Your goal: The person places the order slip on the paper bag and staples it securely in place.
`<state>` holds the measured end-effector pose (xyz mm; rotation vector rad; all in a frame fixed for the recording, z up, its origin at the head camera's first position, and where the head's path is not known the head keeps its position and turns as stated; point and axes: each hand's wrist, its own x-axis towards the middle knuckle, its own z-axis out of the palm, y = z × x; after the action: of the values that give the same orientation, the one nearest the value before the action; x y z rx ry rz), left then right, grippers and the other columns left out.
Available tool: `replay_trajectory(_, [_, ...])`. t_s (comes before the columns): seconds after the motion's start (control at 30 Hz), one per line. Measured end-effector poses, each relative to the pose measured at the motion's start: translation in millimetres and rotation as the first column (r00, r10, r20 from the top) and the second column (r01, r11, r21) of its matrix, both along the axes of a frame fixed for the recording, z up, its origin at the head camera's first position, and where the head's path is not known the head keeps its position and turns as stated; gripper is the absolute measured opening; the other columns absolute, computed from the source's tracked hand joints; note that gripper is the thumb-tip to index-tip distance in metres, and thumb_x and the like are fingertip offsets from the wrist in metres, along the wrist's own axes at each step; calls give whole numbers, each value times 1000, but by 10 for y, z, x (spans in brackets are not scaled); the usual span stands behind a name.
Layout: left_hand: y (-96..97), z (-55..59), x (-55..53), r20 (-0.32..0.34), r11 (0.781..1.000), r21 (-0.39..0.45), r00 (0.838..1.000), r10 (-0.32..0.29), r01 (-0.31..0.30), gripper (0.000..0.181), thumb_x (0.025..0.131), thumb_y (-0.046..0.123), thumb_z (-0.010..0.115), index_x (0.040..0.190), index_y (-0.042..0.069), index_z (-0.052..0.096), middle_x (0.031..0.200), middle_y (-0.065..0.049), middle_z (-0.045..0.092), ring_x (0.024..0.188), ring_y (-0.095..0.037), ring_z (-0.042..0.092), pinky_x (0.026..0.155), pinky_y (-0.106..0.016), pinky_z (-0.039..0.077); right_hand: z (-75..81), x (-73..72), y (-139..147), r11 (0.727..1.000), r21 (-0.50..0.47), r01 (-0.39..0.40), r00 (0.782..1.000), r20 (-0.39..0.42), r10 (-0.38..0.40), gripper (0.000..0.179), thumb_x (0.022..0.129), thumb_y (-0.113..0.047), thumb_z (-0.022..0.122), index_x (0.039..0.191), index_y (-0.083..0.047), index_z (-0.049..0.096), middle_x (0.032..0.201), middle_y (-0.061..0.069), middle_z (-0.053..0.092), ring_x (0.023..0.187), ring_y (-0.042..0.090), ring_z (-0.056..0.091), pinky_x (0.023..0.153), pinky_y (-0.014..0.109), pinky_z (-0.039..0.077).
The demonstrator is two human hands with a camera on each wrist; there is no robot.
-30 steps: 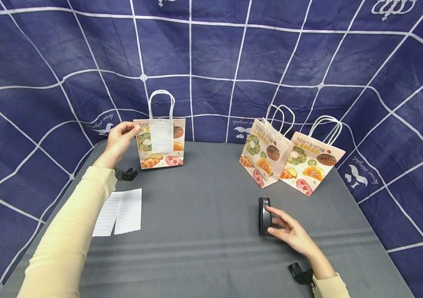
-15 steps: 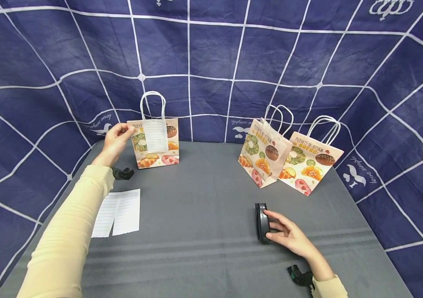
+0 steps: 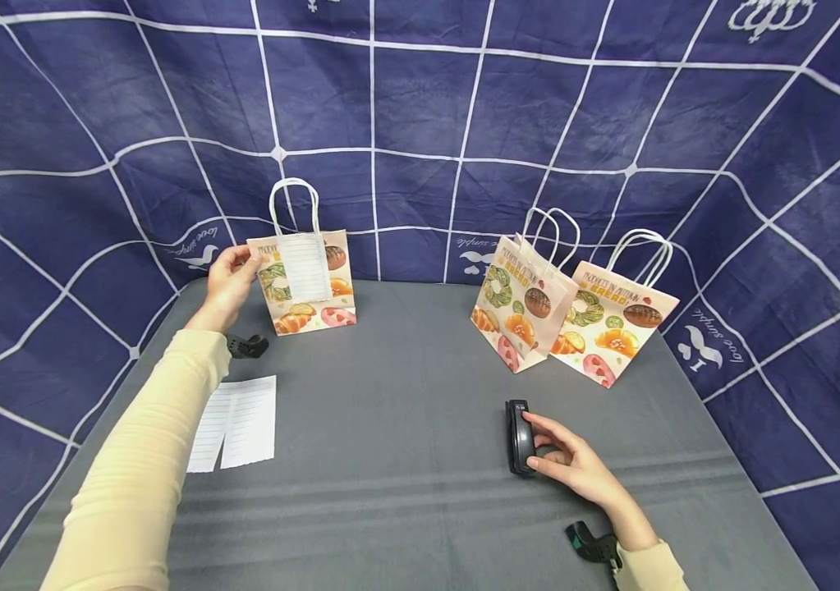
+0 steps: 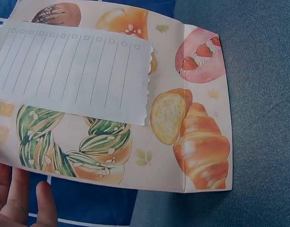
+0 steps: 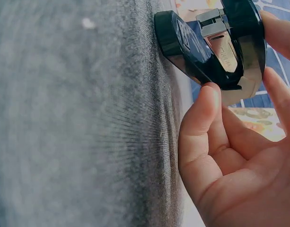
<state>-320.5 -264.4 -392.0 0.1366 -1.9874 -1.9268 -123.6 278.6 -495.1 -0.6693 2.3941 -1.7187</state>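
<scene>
My left hand (image 3: 225, 289) pinches the upper left corner of a paper bag (image 3: 341, 308) printed with breads, which stands at the back left. Over the bag's front, below its white handles, hangs a lined paper slip (image 3: 306, 269). Close up in the left wrist view, the slip (image 4: 69, 71) has a torn edge and covers part of the print, while curled fingers (image 4: 17, 196) show at the lower left. At the right front, my right hand (image 3: 575, 465) grips a black stapler (image 3: 520, 437) between thumb and fingers. The stapler (image 5: 251, 45) shows its metal part in the right wrist view.
Two more bread-print bags, one upright (image 3: 523, 300) and one beside it leaning at an angle (image 3: 615, 324), are at the back right. Lined paper slips (image 3: 245, 423) lie on the grey table (image 3: 375, 427), partly behind my left sleeve. A blue curtain (image 3: 420, 107) surrounds the table.
The bag in my left hand has shifted slightly left and tilted a little. My right hand has brought the stapler a little nearer to me and to the left.
</scene>
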Motion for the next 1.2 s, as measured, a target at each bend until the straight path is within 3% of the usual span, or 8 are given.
replay_trajectory(0.1, [24,8,-3,16,999,-18,999,29,-28,14,95,12,55,109,12,56,95,10,51,82,-2,49,80,-23,43,2,-8,-2,1000,5,1,1000,11,-1,60,85,-1,68,138,-1,42,125,26,49,99,18,55,72,28,53])
replay_trajectory(0.27, [58,11,4,27,996,-38,996,82,-81,39,94,11,54,130,1,46,113,0,49,93,-7,52,88,-24,42,9,-29,7,1000,1,-15,1000,6,15,58,86,0,65,139,2,40,125,29,49,99,16,56,73,26,52])
replay_trajectory(0.43, [89,2,85,55,989,-10,987,149,-148,51,90,13,60,136,3,40,130,-6,43,106,-11,50,94,-24,40,10,-41,20,1000,14,-5,1000,18,5,57,87,-1,65,138,2,40,128,30,47,103,12,55,77,24,51])
replay_trajectory(0.6, [120,-61,244,79,977,2,974,212,-213,53,87,18,65,134,7,42,125,1,41,102,-8,49,88,-21,40,-17,-49,19,998,-39,-40,998,-46,38,54,87,5,62,136,8,39,128,35,45,104,12,56,81,22,50])
replay_trajectory(0.73, [144,-129,380,72,982,48,981,178,-181,51,87,14,65,132,7,43,120,4,41,98,-6,49,83,-20,40,-27,-60,22,994,-76,-76,991,-120,66,53,86,11,59,134,13,37,126,39,44,102,16,58,84,22,48])
replay_trajectory(0.87, [158,-176,520,30,984,118,991,127,-130,49,88,8,63,131,2,41,114,4,43,93,-4,51,77,-15,42,-4,-81,30,995,-76,-72,989,-133,61,53,87,11,58,135,13,37,126,38,45,99,20,59,81,21,49])
replay_trajectory(1.07, [165,-192,739,-44,980,189,996,76,-67,45,88,2,61,128,-2,41,110,1,47,91,-7,53,75,-14,47,124,-139,66,998,-58,12,991,-130,-20,51,88,8,58,135,9,39,128,31,47,102,25,58,81,21,49])
replay_trajectory(1.2, [161,-184,891,-54,976,210,997,62,-49,40,89,2,61,124,0,44,110,0,49,93,-8,54,76,-15,48,213,-207,96,997,-47,60,987,-146,-66,48,88,6,59,133,9,42,128,31,48,105,25,58,82,21,49])
